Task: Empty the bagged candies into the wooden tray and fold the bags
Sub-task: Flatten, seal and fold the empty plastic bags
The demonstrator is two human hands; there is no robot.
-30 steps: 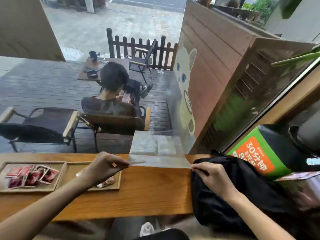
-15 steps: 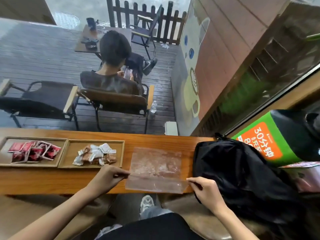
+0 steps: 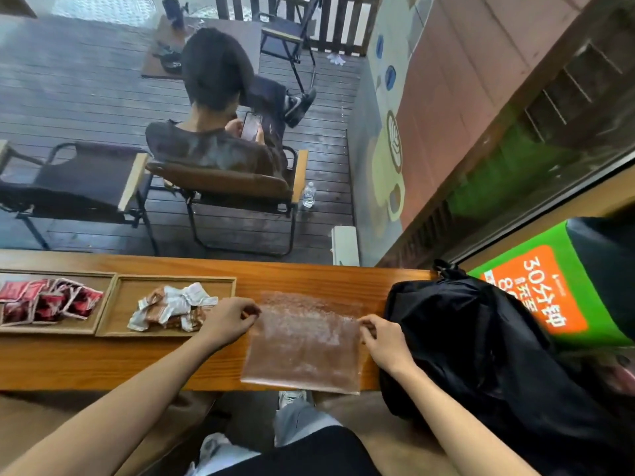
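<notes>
While the clear plastic bag [image 3: 304,341] lies flat on the wooden tabletop [image 3: 103,362], its transparency makes its far edge hard to trace against the wood, and its near edge hangs just past the tabletop's front lip. Whether anything remains inside it cannot be told; it looks flat. The left hand [image 3: 228,319] pinches the bag's left edge near the far corner with curled fingers, and the right hand [image 3: 383,338] pinches the right edge the same way, partly in front of a black backpack [image 3: 481,355] that sits at the right end of the tabletop and is cut off by the lower right corner of the view. Just left of the left hand stands a wooden tray [image 3: 120,304] holding a heap of brown-and-white wrapped candies [image 3: 171,305]; the hand hides the heap's right end. Touching that tray on its left is a second wooden tray [image 3: 103,280], cut off by the left edge, filled with red wrapped candies [image 3: 51,300]. Beyond the glass, a person [image 3: 213,132] sits in a chair, back turned
</notes>
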